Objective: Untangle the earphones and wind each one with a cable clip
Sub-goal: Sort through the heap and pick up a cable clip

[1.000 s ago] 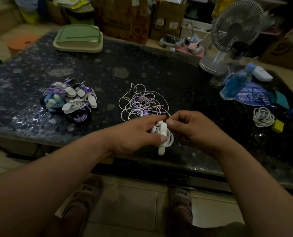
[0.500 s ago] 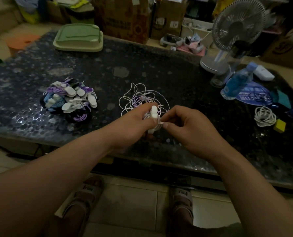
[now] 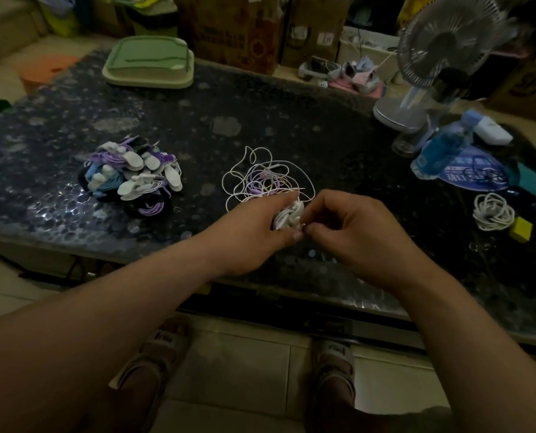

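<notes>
Securing step, judged: white earphone bundle [image 3: 283,217] just over near edge of table [image 3: 260,120], in front of tangle [image 3: 266,179]. Gripped in curled left hand [image 3: 254,226]; pinched at lower edge by right hand [image 3: 351,232]. Next, probably: tuck loose end, close cable clip [image 3: 298,210], drop onto finished pile [image 3: 133,176].

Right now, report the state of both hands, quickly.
Left hand: holds the small coiled white earphone bundle with its white clip.
Right hand: fingertips pinch the same bundle's near edge.
</notes>
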Motion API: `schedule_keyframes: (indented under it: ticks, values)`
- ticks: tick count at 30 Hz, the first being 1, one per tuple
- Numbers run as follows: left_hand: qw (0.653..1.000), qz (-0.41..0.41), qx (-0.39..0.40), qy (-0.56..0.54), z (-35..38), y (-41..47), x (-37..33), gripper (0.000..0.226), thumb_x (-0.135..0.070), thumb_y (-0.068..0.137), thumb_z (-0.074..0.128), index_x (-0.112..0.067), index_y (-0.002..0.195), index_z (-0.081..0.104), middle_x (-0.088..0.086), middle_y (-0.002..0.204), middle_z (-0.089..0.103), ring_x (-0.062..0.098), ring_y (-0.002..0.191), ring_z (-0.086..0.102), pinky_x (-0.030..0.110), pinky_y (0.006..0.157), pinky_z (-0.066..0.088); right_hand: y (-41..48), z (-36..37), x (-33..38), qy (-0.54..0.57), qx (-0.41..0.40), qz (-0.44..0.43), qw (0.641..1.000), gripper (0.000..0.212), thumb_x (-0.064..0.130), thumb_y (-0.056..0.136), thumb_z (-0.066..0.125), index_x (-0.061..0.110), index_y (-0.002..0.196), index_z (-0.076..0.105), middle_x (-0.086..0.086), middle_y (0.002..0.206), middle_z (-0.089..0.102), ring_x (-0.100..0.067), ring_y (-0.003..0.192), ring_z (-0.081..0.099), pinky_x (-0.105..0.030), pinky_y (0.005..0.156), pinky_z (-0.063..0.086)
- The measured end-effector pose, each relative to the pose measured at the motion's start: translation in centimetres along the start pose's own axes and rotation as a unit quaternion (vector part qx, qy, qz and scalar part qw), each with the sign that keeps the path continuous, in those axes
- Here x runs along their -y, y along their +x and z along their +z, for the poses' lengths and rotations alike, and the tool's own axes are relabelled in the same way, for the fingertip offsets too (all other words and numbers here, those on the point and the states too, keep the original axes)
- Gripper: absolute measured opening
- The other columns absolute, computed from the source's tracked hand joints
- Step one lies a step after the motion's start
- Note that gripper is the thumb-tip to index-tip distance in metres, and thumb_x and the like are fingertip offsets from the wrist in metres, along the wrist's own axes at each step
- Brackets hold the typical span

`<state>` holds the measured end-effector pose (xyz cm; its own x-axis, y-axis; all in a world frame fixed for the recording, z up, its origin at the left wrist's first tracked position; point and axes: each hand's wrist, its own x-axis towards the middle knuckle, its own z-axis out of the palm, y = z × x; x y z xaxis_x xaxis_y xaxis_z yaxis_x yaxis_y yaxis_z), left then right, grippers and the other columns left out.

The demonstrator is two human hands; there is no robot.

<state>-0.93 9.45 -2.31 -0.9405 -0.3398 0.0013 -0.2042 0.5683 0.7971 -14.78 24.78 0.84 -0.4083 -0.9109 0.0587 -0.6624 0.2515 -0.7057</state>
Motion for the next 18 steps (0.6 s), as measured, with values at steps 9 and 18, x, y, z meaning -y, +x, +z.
schedule_keyframes:
  ticks: [9,18]
  values:
    - [0.997,-0.001,0.034,-0.072,0.3,0.2,0.3,0.027,-0.024,0.107,0.056,-0.026,0.133,0.064,-0.007,0.111,0.073,0.010,0.099,0.068,0.035,0.089,0.057,0.2,0.4,-0.2,0.072,-0.009,0.037,0.997,0.012,0.016,0.098,0.068,0.026,0.099,0.074,0.001,0.086,0.076,-0.018,0.076,0.072,-0.045,0.073,0.062]
    - [0.930,-0.077,0.028,-0.359,0.6,0.8,-0.4,0.034,-0.004,0.100,0.045,-0.006,0.126,0.067,0.005,0.099,0.066,0.014,0.088,0.058,0.025,0.064,0.043,0.2,1.4,-0.3,0.150,-0.033,0.085,0.985,0.013,0.023,0.095,0.076,0.018,0.103,0.067,-0.007,0.092,0.074,-0.019,0.077,0.070,-0.034,0.067,0.057]
